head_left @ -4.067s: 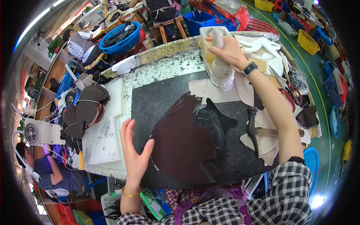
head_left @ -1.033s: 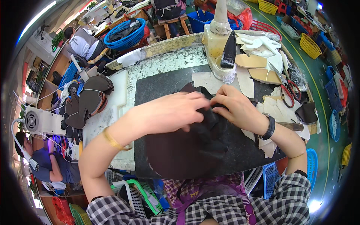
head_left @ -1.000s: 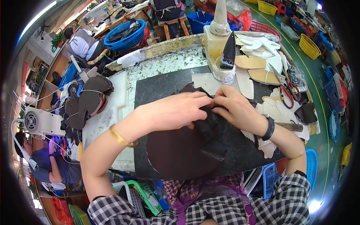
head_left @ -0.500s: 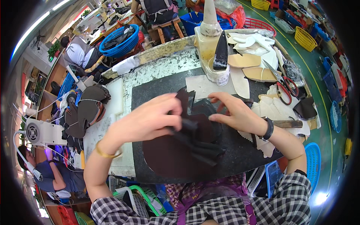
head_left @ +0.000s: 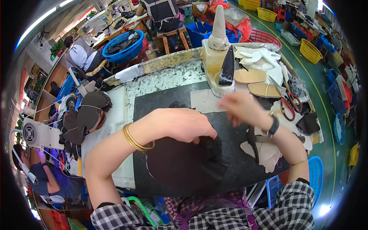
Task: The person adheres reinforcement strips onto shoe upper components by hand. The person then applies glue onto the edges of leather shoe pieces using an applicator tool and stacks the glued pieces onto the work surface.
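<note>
My left hand, palm down with its fingers curled, presses on a dark brown leather-like piece with a rounded edge. Black folds of material show along this piece's right side; the left hand partly hides them. Smeared by motion, my right hand hovers over the right part of the black work mat, near a flat beige piece. Whether its fingers hold anything does not show. Just beyond it stands a pale, cone-topped glue container, with a dark pointed tool leaning in its front cup.
Red-handled scissors lie at right among beige cut pieces, with a hammer handle and a curved black strip. Bundled brown pieces sit at left. Beyond the table are a blue basket and seated co-workers.
My left hand has come down and to the right onto the brown piece. My right hand has moved rightward, away from the black folds. The black folds now lie lower and flatter.
</note>
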`<state>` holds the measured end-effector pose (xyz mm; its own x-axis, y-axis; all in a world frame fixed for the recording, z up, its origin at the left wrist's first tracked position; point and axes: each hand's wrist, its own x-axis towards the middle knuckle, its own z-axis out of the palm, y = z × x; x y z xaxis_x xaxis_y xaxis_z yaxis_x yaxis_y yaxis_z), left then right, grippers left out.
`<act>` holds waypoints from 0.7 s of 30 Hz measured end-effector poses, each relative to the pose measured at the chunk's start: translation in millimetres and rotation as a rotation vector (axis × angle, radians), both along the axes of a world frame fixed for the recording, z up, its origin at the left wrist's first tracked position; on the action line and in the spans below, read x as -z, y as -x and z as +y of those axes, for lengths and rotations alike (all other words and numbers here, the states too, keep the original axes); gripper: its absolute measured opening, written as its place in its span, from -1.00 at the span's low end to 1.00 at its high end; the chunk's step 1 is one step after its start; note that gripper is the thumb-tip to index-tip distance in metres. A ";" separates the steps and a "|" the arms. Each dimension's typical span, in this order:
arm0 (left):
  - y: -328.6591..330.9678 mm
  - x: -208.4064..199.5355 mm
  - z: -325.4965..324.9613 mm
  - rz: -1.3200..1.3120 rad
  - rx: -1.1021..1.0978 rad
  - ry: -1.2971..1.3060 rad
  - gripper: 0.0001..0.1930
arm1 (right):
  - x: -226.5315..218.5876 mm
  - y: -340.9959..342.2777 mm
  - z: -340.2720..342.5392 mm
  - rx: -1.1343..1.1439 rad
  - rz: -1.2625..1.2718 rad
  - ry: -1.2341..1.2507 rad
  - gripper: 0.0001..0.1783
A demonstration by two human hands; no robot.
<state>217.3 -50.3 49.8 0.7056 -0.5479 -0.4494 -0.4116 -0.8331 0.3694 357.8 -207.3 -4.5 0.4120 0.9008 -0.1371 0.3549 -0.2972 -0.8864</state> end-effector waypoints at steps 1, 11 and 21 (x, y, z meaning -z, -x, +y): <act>-6.1 12.6 -0.2 -0.064 0.060 0.055 -0.57 | 9.8 -30.6 -0.1 0.133 -0.081 -0.090 -0.70; 45.9 44.5 -53.3 -0.610 -0.573 -0.106 0.03 | 26.9 -104.6 44.8 0.199 -0.338 -0.258 -0.65; 95.2 56.3 -12.2 -0.951 -0.796 0.441 -0.31 | 29.5 -81.9 17.2 0.241 -0.591 -0.333 -0.68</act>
<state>122.1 -62.5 -6.5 0.8406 0.1902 0.5071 -0.1157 -0.8516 0.5112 439.8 -190.1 -34.0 0.5247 0.7308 0.4366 0.7622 -0.1749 -0.6233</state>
